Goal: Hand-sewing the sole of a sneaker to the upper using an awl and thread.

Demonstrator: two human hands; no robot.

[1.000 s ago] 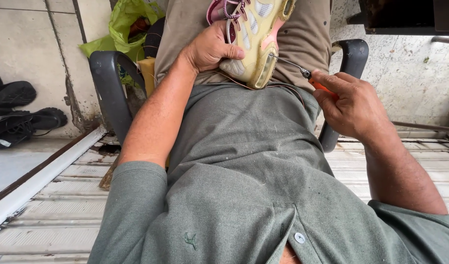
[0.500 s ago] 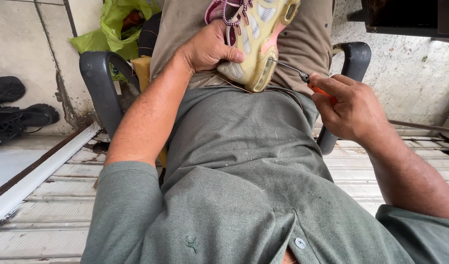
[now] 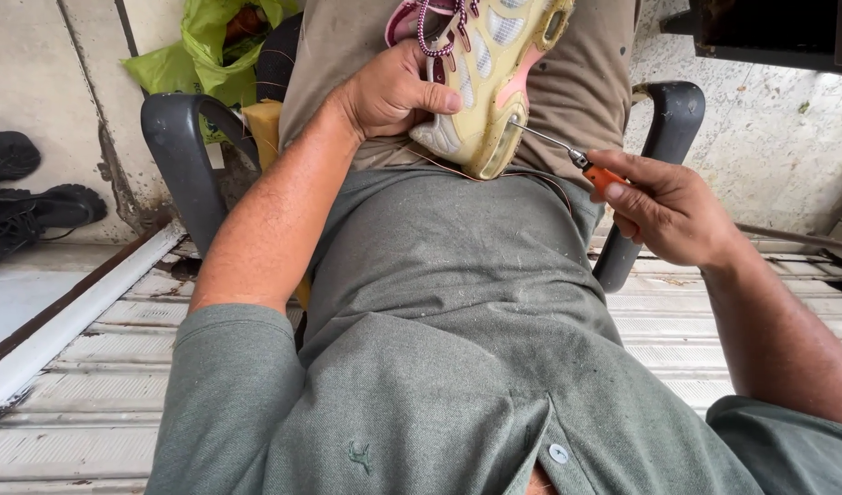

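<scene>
Head view: left hand (image 3: 393,92) grips sneaker (image 3: 490,82); right hand (image 3: 668,206) holds awl (image 3: 568,154).

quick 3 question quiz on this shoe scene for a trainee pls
1. True or false: the left hand grips the yellow sneaker on the lap.
2. What does the right hand hold? A) brush B) orange-handled awl C) scissors
3. Where does the awl's metal tip meet the sneaker?

Key:
1. True
2. B
3. At the side of the sole near the heel, where a thin thread trails away.
</scene>
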